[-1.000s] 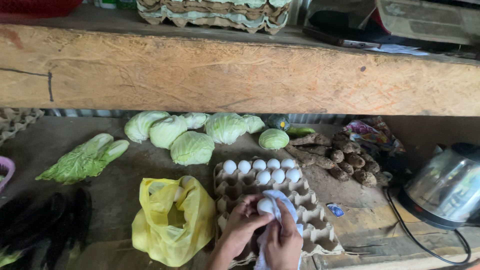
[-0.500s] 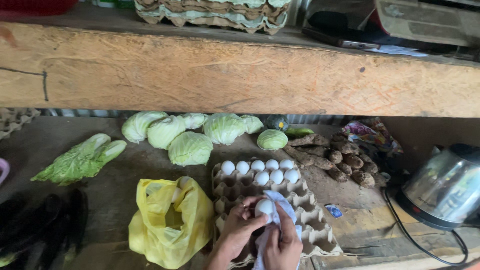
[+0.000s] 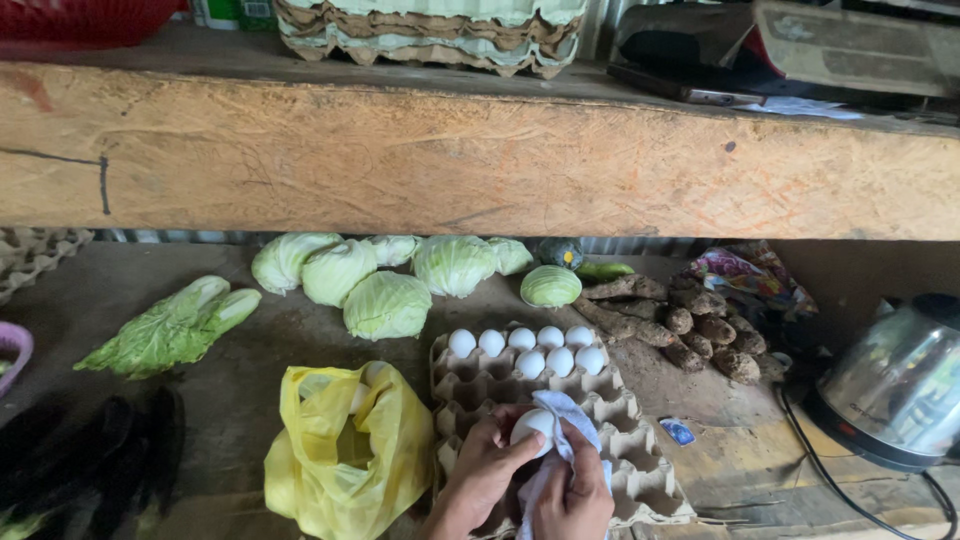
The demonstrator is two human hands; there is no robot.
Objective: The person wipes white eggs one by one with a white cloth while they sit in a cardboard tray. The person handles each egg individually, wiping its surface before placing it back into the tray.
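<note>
My left hand [image 3: 482, 476] grips a white egg [image 3: 532, 427] over a cardboard egg tray [image 3: 640, 480]. My right hand [image 3: 575, 493] holds a white cloth [image 3: 562, 412] wrapped against the same egg. Several white eggs [image 3: 528, 349] sit in the tray's far rows. A yellow plastic bag [image 3: 345, 450] lies open just left of the tray, with something pale inside.
Several cabbages [image 3: 386, 280] and a leafy green [image 3: 170, 325] lie on the wooden counter behind. Brown root vegetables [image 3: 680, 325] are piled to the right, with a metal kettle [image 3: 895, 385] and its cord further right. A thick wooden beam [image 3: 480, 155] overhangs, stacked egg trays [image 3: 430, 25] above.
The hands stay on the egg and cloth, shifting only slightly. The view has drifted a little.
</note>
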